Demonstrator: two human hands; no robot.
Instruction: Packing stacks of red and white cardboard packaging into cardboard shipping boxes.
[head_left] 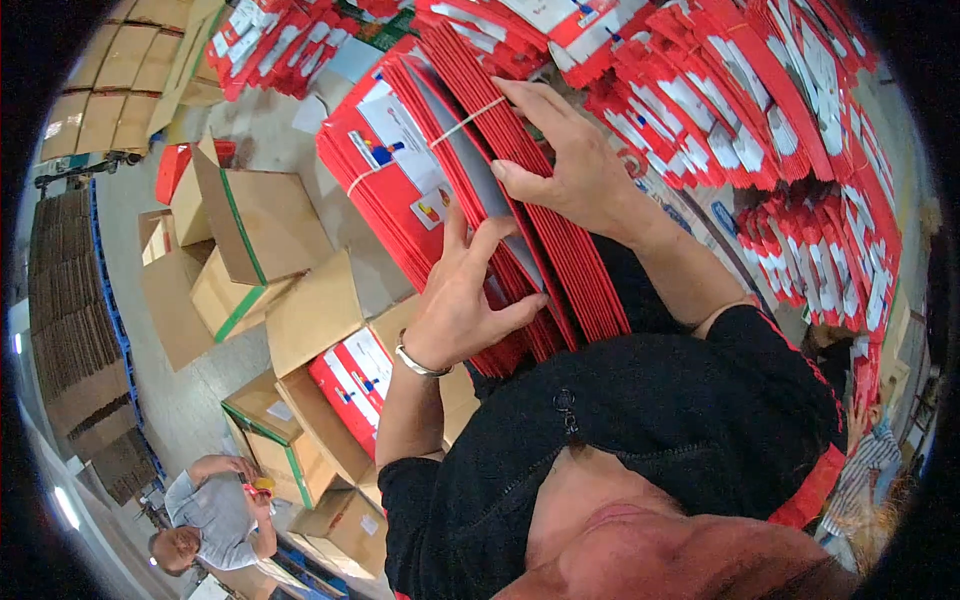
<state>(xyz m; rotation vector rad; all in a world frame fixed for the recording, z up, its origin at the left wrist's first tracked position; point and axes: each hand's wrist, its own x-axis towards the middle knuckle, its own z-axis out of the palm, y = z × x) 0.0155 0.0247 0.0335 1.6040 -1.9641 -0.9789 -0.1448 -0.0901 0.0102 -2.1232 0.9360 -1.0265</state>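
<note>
a banded stack of flat red cartons [440, 170] stands on edge, long axis running from upper left to lower right. the right hand [565, 160] grips its top edge, fingers curled over; the left hand [465, 300] pinches sheets apart lower down. open cardboard boxes [260, 230] sit on the floor.

Brightness: bright, even, soft daylight-like wash.
Shadows: faint, soft under the hands [520, 230].
Glare: small white patch far left and below the hands.
Focus: sharp around the hands; softer toward the rim.
Distortion: strong fisheye bending, black corner vignette.
</note>
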